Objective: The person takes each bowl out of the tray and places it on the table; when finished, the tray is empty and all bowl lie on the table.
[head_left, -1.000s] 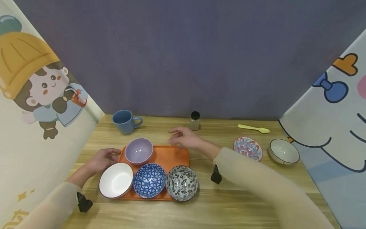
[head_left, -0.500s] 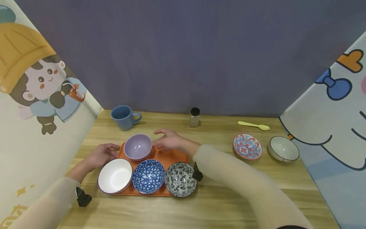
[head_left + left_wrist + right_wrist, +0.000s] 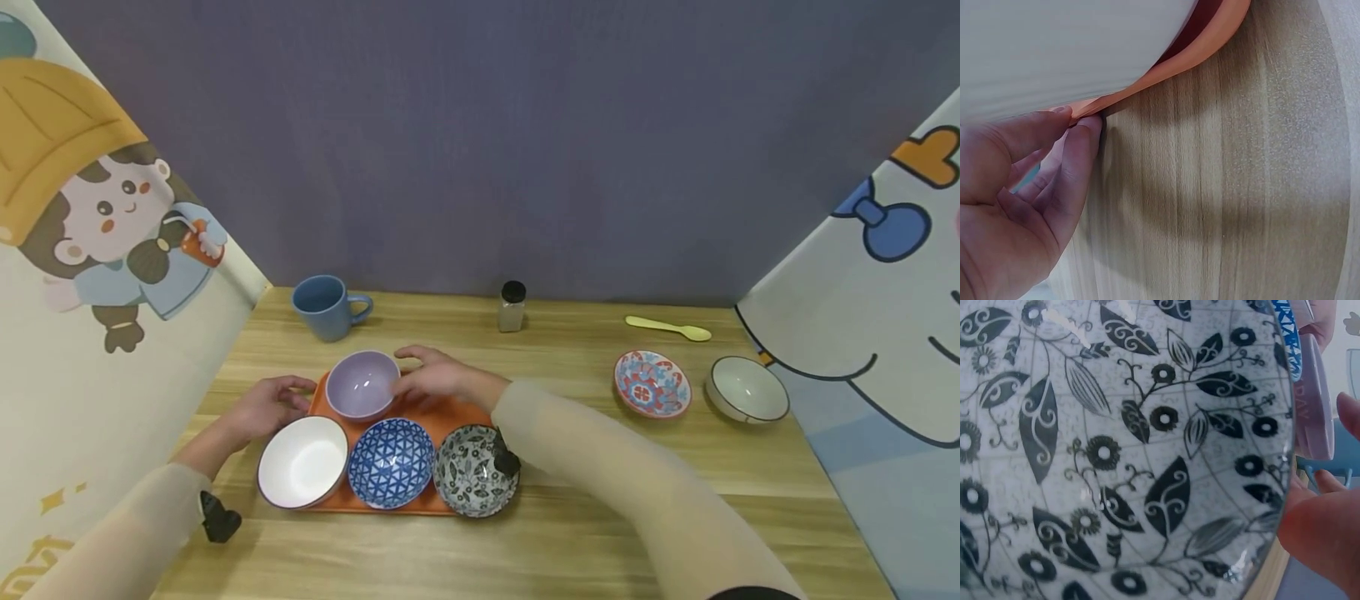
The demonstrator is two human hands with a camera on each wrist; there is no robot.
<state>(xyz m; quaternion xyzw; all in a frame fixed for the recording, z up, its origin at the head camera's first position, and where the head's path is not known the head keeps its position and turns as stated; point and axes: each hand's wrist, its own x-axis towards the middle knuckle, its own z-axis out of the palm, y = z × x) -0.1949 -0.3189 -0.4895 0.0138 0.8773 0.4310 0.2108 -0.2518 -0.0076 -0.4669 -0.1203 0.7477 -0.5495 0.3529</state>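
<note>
An orange tray lies on the table, bearing a purple bowl, a white bowl, a blue-and-white patterned bowl and a black-and-white floral bowl. At the tray's left edge, my left hand pinches its rim between thumb and finger, as the left wrist view shows. My right hand is at the right side of the purple bowl, fingers fairly straight, with the thumb by its rim; contact is unclear. In the right wrist view the floral bowl hides much of the scene, and only parts of the hand show.
Behind the tray stand a blue mug and a glass jar with a black lid. To the right are a yellow spoon, a red-and-blue patterned dish and a pale bowl. A dark wall closes the back.
My right hand has moved left from beyond the tray's far right corner to the purple bowl's side. The left hand has stayed at the tray's edge. The bowls keep their places.
</note>
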